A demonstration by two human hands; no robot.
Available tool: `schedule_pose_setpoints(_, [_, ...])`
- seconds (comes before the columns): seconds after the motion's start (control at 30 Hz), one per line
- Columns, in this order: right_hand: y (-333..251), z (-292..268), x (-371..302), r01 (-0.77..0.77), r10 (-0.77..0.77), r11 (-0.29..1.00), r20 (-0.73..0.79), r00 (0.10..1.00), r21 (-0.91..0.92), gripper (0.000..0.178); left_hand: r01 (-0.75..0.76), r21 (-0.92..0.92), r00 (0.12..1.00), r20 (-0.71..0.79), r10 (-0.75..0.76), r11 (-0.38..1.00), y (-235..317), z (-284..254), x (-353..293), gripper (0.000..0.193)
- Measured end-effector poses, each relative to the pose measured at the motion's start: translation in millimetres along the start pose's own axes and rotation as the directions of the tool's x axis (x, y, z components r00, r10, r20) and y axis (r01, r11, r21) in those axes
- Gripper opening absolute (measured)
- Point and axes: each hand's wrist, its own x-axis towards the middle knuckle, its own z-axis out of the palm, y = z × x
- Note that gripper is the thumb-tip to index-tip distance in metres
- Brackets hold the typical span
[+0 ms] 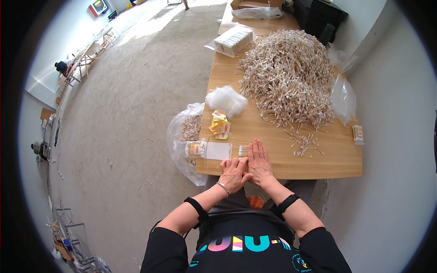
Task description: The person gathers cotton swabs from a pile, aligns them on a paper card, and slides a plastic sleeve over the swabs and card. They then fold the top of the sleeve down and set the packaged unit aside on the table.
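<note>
A small row of cotton swabs (pixel 244 150) lies side by side near the table's front edge. My right hand (pixel 260 164) is flat along the row's right side, fingers stretched forward and held together, covering part of it. At the row's near end, my left hand (pixel 233 174) rests with bent fingers slightly apart, its thumb side against my right hand. Left of the row is a flat white rectangle (pixel 219 151), and beside it a swab pack (pixel 195 149) with a yellow card at the table's left edge. Yellow printed cards (pixel 220 125) lie in a loose pile beyond.
A large heap of cotton swabs (pixel 291 77) covers the table's far right, with loose swabs (pixel 306 143) nearer me. Clear plastic bags (pixel 226 101) and a bundle of filled packs (pixel 234 41) lie at left. A swab-filled bag (pixel 175 145) hangs low beside the table (pixel 282 168).
</note>
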Motion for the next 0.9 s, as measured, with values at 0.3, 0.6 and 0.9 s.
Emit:
schedule_pose_setpoints(0.3, [-1,1,1,-0.013,0.018,0.997,0.064,0.998,-0.080,0.090,0.025,0.020,1.000,0.005,-0.025,0.999,0,1,6,0.068])
schedule_pose_setpoints(0.6, [-2,1,2,-0.020,0.024,0.998,0.063,0.998,-0.061,0.089,0.048,-0.022,0.999,0.002,-0.048,0.999,-1,-2,12,0.068])
schedule_pose_setpoints(0.9, [-1,3,1,-0.013,0.014,0.998,0.013,1.000,-0.063,0.086,0.007,-0.004,1.000,0.001,-0.007,1.000,-2,-2,13,0.069])
